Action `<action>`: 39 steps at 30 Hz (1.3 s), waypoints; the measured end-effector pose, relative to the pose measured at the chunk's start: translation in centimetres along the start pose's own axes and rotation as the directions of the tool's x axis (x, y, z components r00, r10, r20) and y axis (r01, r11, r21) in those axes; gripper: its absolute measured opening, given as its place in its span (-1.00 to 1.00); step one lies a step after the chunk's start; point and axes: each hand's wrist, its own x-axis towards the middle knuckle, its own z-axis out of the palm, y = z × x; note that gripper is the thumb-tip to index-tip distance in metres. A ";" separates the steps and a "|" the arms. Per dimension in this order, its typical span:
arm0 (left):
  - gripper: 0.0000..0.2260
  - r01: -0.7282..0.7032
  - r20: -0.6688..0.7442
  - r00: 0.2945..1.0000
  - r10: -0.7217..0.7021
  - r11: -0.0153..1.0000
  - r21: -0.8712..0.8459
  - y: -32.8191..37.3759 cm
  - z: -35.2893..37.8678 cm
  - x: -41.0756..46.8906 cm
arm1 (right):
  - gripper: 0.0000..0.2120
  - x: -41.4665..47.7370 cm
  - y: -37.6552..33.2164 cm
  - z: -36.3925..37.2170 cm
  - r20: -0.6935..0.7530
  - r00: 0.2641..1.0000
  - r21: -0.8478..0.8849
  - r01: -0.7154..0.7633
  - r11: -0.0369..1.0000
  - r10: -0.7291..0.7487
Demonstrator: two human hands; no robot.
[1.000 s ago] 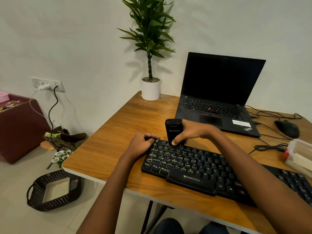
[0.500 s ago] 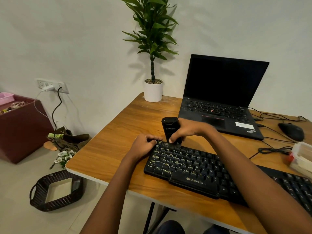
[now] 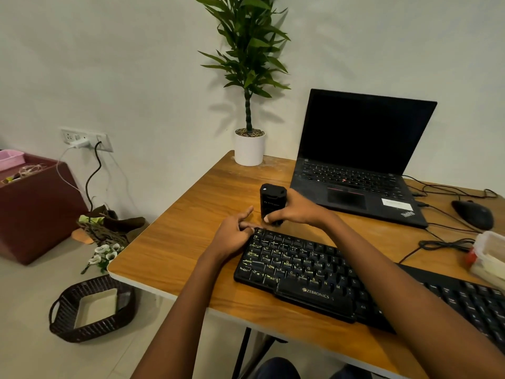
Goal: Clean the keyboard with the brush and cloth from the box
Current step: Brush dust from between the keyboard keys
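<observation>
A black Zebronics keyboard [image 3: 300, 266] lies on the wooden table [image 3: 177, 242]. My right hand [image 3: 296, 212] grips a black, block-shaped brush [image 3: 273, 199] upright, with its lower end just past the keyboard's far left corner. My left hand [image 3: 233, 233] rests at that same corner, fingers touching the keyboard's edge and the index finger lifted off it. The clear plastic box [image 3: 489, 255] with a red clip stands at the right edge of the table. I see no cloth outside the box.
An open black laptop [image 3: 355, 160] stands behind the keyboard, with a potted plant [image 3: 249, 149] at the table's far corner and a mouse [image 3: 472, 214] with cables on the right. A second black keyboard [image 3: 478, 305] lies at the near right. A woven basket [image 3: 93, 307] sits on the floor.
The brush has moved from the keyboard's top row of keys to just beyond its far left corner. My left hand's fingers have loosened from the corner, the index finger now raised.
</observation>
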 end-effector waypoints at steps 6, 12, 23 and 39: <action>-0.44 -0.008 0.013 1.000 0.008 1.000 -0.019 -0.1 0.0 0.2 | -0.64 0.0 -0.6 0.4 0.074 0.996 0.023 0.046 0.999 -0.047; -0.49 -0.032 0.018 0.999 0.032 0.999 -0.007 -0.3 -0.1 0.3 | -0.63 0.6 -1.0 0.6 0.107 0.994 -0.025 0.006 1.000 -0.003; -0.64 -0.038 0.013 0.999 0.039 0.997 -0.074 -0.6 0.1 0.4 | -0.60 1.0 -1.5 0.8 0.160 0.986 -0.122 -0.015 0.992 0.035; -0.43 -0.022 0.024 0.999 0.022 1.000 -0.005 -0.8 0.0 0.4 | -0.72 0.4 0.2 -1.4 0.126 0.978 -0.068 -0.160 0.985 0.167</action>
